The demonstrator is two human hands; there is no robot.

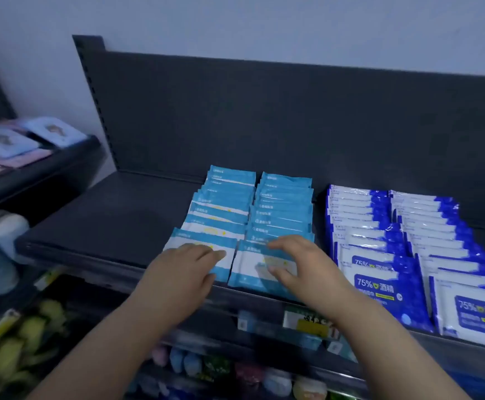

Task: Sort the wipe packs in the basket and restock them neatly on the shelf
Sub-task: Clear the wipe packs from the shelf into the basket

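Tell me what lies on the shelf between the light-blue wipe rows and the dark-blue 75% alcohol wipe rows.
Nothing. The head view shows only a narrow strip of bare shelf between the light-blue wipe rows and the dark-blue wipe rows.

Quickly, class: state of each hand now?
Left hand: open, flat on the left front light-blue wipe pack.
Right hand: curled round the right front light-blue wipe pack.

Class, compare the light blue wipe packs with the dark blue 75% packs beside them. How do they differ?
The light blue packs look smaller than the dark blue packs. The left hand and right hand touch light blue packs; the dark blue packs are untouched. Both kinds sit in two overlapping rows.
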